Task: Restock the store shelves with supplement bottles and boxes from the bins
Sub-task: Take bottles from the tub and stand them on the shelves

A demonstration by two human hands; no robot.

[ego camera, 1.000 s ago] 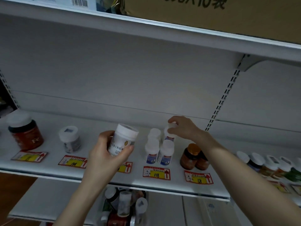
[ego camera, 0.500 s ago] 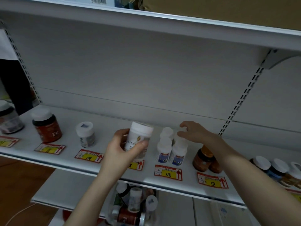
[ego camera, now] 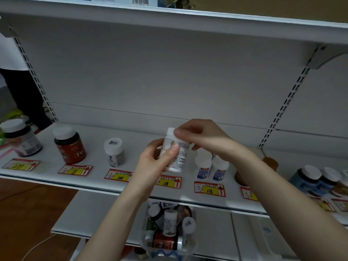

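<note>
White shelf, price tags along its front edge. Red-brown Fe bottle stands upright. Left of it: dark white-capped bottle. Right of it, in order: small white jar, blue-labelled white pair, amber bottles, blue bottles.

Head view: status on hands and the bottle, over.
Left hand holds white plastic labelled bottle by its body, over white metal shelf. Right hand pinches its cap. Two white blue-labelled bottles stand close on the right.

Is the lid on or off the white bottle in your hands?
On. A white cap tops the white bottle, pinched by the right hand; the left hand grips its body.
</note>
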